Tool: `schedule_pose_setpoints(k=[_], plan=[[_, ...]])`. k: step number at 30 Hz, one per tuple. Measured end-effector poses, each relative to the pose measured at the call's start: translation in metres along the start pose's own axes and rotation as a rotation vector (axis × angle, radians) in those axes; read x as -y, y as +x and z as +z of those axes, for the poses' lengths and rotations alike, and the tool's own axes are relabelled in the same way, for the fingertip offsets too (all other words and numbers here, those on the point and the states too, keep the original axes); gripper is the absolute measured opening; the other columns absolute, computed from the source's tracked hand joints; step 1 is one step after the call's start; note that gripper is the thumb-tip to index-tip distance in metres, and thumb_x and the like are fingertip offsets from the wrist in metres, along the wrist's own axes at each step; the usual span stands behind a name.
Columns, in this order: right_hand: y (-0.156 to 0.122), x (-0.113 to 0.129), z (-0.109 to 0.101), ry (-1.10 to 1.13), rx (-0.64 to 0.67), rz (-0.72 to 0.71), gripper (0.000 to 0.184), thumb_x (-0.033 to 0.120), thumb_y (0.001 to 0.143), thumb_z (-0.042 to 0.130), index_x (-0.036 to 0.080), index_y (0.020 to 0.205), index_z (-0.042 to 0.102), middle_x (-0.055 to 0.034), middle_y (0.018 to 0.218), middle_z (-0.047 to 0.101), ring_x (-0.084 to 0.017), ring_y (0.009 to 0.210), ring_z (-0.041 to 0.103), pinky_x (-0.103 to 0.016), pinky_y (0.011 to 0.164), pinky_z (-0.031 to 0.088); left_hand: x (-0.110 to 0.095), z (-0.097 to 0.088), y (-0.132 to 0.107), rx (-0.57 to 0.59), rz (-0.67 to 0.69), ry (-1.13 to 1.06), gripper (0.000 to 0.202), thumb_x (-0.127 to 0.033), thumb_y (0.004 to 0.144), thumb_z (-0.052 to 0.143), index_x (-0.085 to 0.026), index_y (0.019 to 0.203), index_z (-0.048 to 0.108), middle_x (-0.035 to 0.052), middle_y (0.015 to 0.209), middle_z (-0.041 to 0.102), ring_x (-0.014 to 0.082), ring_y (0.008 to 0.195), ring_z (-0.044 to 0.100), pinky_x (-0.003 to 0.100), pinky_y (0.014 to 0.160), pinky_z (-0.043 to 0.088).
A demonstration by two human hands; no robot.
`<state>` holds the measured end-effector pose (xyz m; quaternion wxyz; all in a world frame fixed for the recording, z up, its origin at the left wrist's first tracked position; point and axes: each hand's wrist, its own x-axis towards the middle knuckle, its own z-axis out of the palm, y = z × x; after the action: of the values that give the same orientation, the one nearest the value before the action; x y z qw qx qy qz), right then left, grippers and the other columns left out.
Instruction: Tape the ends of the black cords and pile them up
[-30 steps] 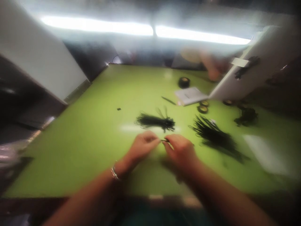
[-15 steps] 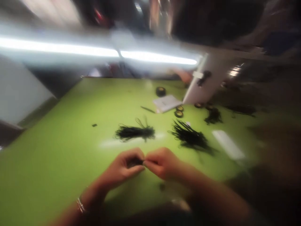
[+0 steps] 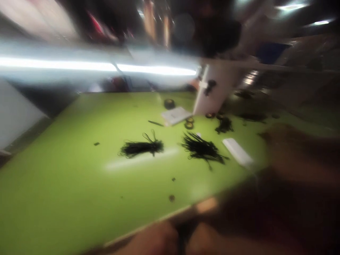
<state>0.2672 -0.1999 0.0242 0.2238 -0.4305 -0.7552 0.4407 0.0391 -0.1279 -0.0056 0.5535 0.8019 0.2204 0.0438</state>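
At the bottom edge, just off the front of the green table (image 3: pixel 79 198), are my left hand (image 3: pixel 156 239) and my right hand (image 3: pixel 203 237). Both are dark and smeared by motion, and their fingers do not show. Something dark lies between them, too dim to make out. Nearest on the tabletop are a small dark round piece (image 3: pixel 171 198) and a small dark square bit (image 3: pixel 173 179). Beyond these rest two bundles of thin black cords, one on the left (image 3: pixel 140 148) with loops sticking up, the other on the right (image 3: pixel 202 148).
A white slab-like device (image 3: pixel 237 151) with a cable lies at right. Further back are a white notepad (image 3: pixel 175 115), a pen (image 3: pixel 155 123), black tape rolls (image 3: pixel 169 103) and a white upright panel (image 3: pixel 212 94). A bright tube lamp (image 3: pixel 79 64) crosses the far side.
My hands were together over the table, fingertips pinched around something small and dark. Now they are lower, past the front edge. The camera view has shifted to the right.
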Motion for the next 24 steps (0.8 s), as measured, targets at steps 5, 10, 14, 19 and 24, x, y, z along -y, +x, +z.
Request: schedule_pose_setpoints(k=[5, 10, 14, 19, 24], plan=[[-0.021, -0.004, -0.017, 0.000, -0.212, 0.000, 0.033, 0.048, 0.093, 0.049, 0.024, 0.086, 0.070, 0.0002, 0.060, 0.061, -0.013, 0.057, 0.059, -0.023, 0.052, 0.043, -0.018, -0.032, -0.025, -0.080, -0.037, 0.019, 0.017, -0.030, 0.084, 0.058, -0.022, 0.069, 0.061, 0.0018, 0.070, 0.055, 0.0140, 0.061, 0.049, 0.024, 0.056, 0.042], [0.015, -0.031, -0.054, -0.196, -0.597, 0.119, 0.033, 0.041, 0.097, 0.042, 0.021, 0.108, 0.066, -0.0039, 0.081, 0.070, -0.017, 0.067, 0.062, -0.026, 0.060, 0.046, -0.025, -0.065, -0.005, -0.562, -0.058, -0.260, 0.018, -0.030, 0.079, 0.067, -0.017, 0.068, 0.062, 0.0030, 0.072, 0.058, 0.0125, 0.063, 0.051, 0.023, 0.055, 0.039], [0.061, -0.055, -0.085, -0.572, -0.696, 0.018, 0.026, 0.035, 0.094, 0.048, 0.021, 0.097, 0.069, -0.0054, 0.083, 0.071, -0.019, 0.074, 0.065, -0.029, 0.069, 0.049, -0.003, -0.082, 0.032, -0.734, -0.134, -0.632, 0.019, -0.030, 0.069, 0.076, -0.015, 0.071, 0.064, -0.0023, 0.055, 0.053, 0.0065, 0.045, 0.037, 0.021, 0.043, 0.025], [0.101, -0.085, -0.123, -0.831, -0.731, 0.039, 0.024, 0.029, 0.090, 0.051, 0.019, 0.100, 0.070, -0.0108, 0.093, 0.069, -0.026, 0.089, 0.063, -0.038, 0.082, 0.050, 0.030, -0.103, 0.052, -0.897, -0.102, -0.865, 0.024, -0.028, 0.058, 0.081, -0.014, 0.062, 0.062, 0.0002, 0.055, 0.058, 0.0072, 0.046, 0.044, 0.021, 0.043, 0.028], [0.139, -0.086, -0.117, -0.807, -0.768, -0.057, 0.024, 0.027, 0.090, 0.051, 0.018, 0.102, 0.069, -0.0120, 0.100, 0.068, -0.025, 0.095, 0.061, -0.038, 0.087, 0.047, 0.056, -0.112, 0.046, -0.934, -0.083, -0.898, 0.023, -0.027, 0.060, 0.082, -0.013, 0.065, 0.064, -0.0012, 0.054, 0.057, 0.0059, 0.045, 0.042, 0.020, 0.043, 0.027]])
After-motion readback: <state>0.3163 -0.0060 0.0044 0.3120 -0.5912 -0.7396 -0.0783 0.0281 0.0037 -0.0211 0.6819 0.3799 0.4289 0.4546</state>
